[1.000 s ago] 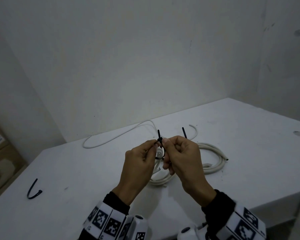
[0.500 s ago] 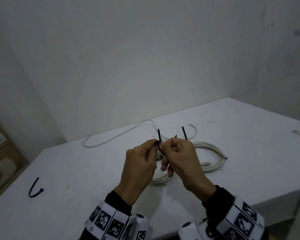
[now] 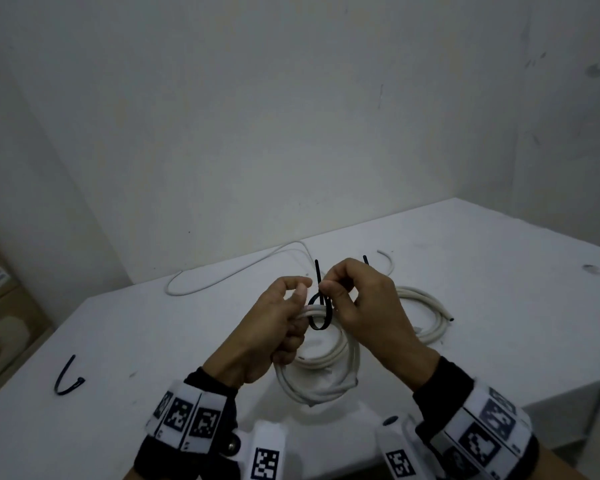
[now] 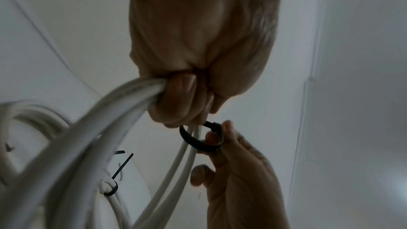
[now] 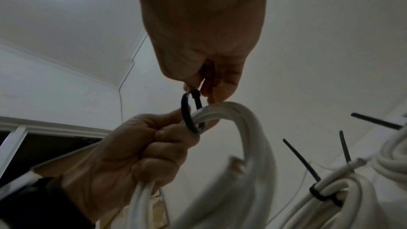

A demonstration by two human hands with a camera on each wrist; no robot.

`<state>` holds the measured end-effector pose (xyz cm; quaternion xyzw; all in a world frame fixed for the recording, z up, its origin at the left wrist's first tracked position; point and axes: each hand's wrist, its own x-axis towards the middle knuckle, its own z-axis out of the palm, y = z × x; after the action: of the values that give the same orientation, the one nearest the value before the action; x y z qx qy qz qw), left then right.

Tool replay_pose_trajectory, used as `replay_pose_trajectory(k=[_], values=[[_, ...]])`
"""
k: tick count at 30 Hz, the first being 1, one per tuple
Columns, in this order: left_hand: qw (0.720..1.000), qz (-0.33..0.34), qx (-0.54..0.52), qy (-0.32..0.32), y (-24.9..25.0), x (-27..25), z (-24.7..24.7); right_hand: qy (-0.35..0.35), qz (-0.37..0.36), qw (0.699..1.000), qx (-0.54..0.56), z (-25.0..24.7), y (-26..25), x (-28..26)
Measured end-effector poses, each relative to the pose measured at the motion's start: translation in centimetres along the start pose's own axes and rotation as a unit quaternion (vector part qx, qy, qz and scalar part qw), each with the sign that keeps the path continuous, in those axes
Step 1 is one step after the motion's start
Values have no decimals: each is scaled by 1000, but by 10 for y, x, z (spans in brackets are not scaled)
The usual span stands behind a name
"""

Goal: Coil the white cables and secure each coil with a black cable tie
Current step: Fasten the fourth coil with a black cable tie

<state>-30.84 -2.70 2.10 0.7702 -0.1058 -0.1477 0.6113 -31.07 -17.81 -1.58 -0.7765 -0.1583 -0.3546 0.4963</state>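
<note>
A white cable coil (image 3: 321, 379) hangs above the table, its top strands gripped in my left hand (image 3: 284, 320). A black cable tie (image 3: 321, 315) forms a loose loop round those strands, its tail pointing up. My right hand (image 3: 340, 292) pinches the tie at its head. The left wrist view shows the loop of the tie (image 4: 193, 141) round two strands below my left fist, and the right wrist view shows the tie (image 5: 189, 112) beside my left thumb. A second coil (image 3: 426, 317) lies behind on the table, with a tie (image 5: 321, 196) tight around it.
A loose white cable (image 3: 236, 271) runs along the back of the white table (image 3: 118, 341). A spare black tie (image 3: 66, 377) lies near the table's left edge. Cardboard boxes (image 3: 0, 306) stand beyond that edge. The table's right edge drops off close to my right wrist.
My hands have drawn slightly apart. My left hand has shifted from pinching the tie to gripping the coil strands, and the tie's loop now shows between the hands.
</note>
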Motion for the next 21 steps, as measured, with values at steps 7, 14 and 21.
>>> replay_pose_trajectory(k=[7,14,21], values=[[997,9,51,-59,-3,-2,0,-80,-9,992,-98,-7,-8,10],[993,3,46,-108,1,-9,7,-142,74,987,-33,-14,-11,27],[992,-79,41,-93,-4,-7,18,-129,78,966,-210,-28,-22,51]])
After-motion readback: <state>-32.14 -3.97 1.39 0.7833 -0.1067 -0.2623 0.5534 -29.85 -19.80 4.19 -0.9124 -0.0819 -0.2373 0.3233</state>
